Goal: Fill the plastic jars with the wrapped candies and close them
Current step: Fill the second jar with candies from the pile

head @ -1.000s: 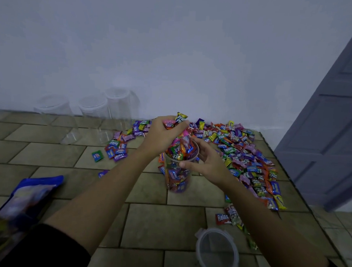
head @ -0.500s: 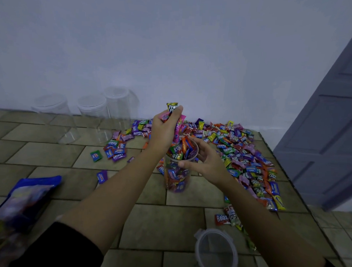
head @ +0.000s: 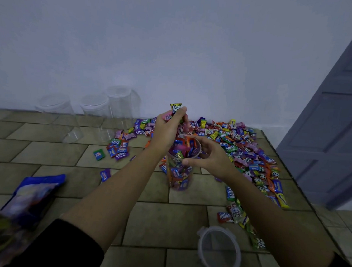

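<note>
Three empty jars (head: pixel 95 108) of clear plastic stand close together at the back left, against the pale wall (head: pixel 174 43). A blue bag (head: pixel 33 190) lies on the tiled floor (head: pixel 164 222) at the near left, blurred. A clear lid (head: pixel 219 248) rests flat on the tiles at the near right. A grey door (head: pixel 330 138) fills the right edge.

The pile of candies (head: pixel 240 151) spreads across the floor from centre to right. The right forearm crosses over its near end and hides some of it. A single green candy (head: pixel 98 154) lies apart on the left.

The open jar (head: pixel 179 173) stands upright in the middle, filled with wrapped sweets almost to its rim. The right hand (head: pixel 208 156) grips it at the rim, thumb on the near side and fingers curled round the far side, covering that part of the mouth. The left hand (head: pixel 167 131) hangs just above the opening, clenched on a handful of sweets, with a yellow-green wrapper (head: pixel 175 108) poking up past the fingertips.

"Relaxa" can be read on many purple, green and red wrappers. The raised wrapper shows "Fru"; the rest is covered by the hand.
</note>
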